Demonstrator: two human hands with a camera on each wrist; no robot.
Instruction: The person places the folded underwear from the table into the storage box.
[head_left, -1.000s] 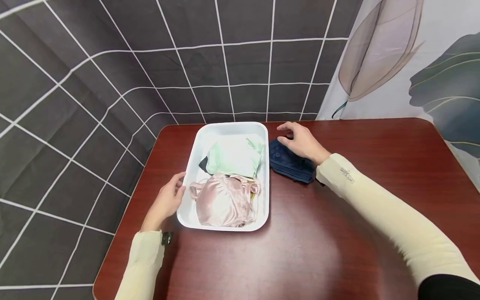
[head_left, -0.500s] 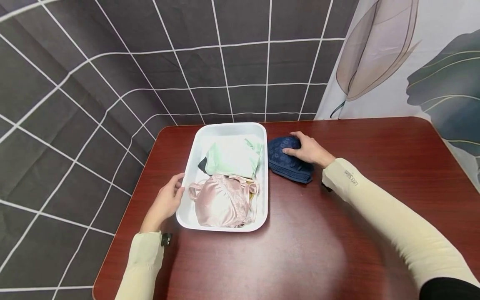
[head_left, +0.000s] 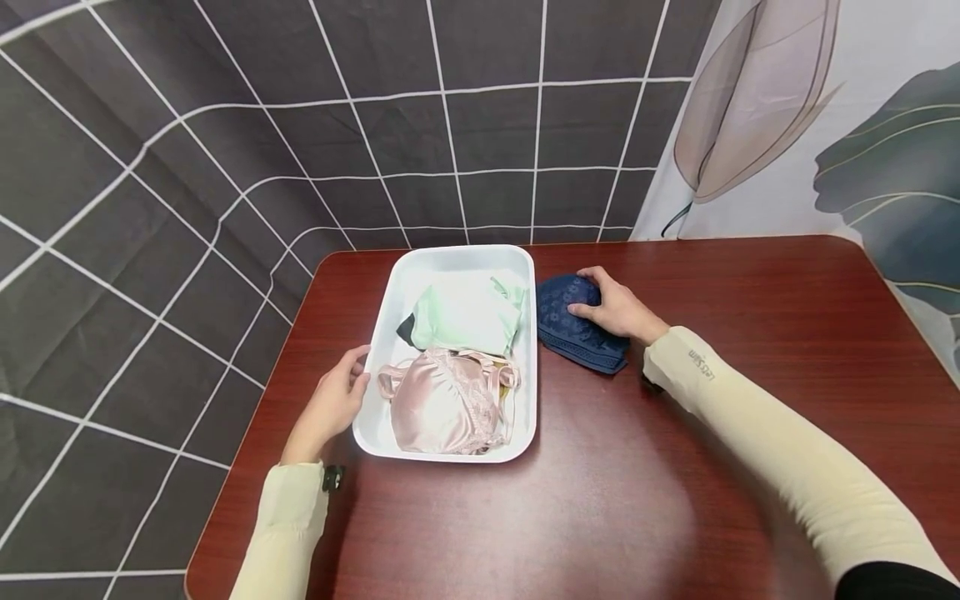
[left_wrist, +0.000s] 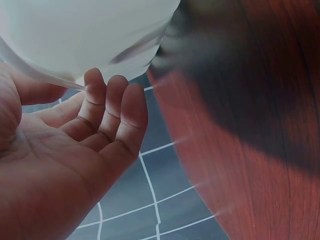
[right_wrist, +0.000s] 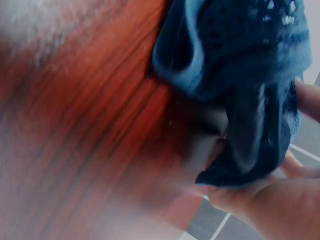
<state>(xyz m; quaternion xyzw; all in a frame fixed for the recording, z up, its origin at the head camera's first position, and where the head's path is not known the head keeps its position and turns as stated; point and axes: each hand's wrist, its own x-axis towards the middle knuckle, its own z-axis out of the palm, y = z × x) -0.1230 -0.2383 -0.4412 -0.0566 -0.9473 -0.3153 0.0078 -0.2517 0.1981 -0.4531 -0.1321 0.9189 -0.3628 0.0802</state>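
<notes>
My right hand (head_left: 617, 310) grips a folded navy bra (head_left: 566, 312) with lace-patterned cups, just right of the white tray. The thumb lies over its near side and the fingers reach round the far side. In the right wrist view the bra's dark band (right_wrist: 255, 120) hangs by the palm. At the white tray (head_left: 371, 433), my left hand (head_left: 333, 404) rests its loosely bent fingers against the left rim. The left wrist view shows fingertips (left_wrist: 131, 107) at the tray's outer wall. Inside the tray, a pink satin bra (head_left: 438, 408) lies in front of a pale green garment (head_left: 468, 317).
The reddish-brown wooden table (head_left: 585, 517) carries everything. A dark scrap of fabric (head_left: 406, 329) shows beside the green garment in the tray. Dark grey gridded curtain (head_left: 495, 125) hangs behind and left of the table, with a leaf-print cloth (head_left: 750, 192) at the back right.
My right hand has come down from above the navy bra's far edge and taken hold of it, the cups now plumped up. The left hand and tray stay put.
</notes>
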